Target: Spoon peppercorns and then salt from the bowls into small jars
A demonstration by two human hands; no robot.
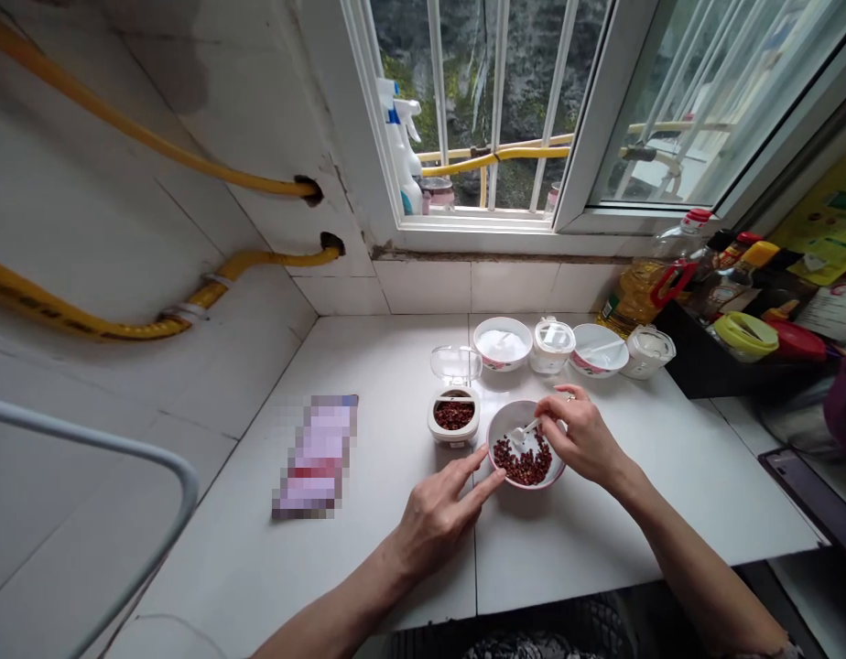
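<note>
My right hand (580, 435) pinches the handle of a small white spoon (520, 436), its scoop down in a white bowl (493, 428) with a pink rim. Dark red peppercorns (528, 465) cover part of the bowl's floor. Against the bowl's left side rest the stretched fingers of my left hand (445, 513), thumb tucked mostly out of sight. Just left of the bowl stands a white spice jar (454, 437) with its clear lid (456, 363) flipped up; similar red peppercorns fill it.
Behind are a bowl of white grains (503, 345), a closed spice jar (553, 345), a second bowl (600, 351) holding a white spoon, and another jar (648, 352). An oil bottle (646, 275) stands back right. A blurred purple packet (318, 456) lies left.
</note>
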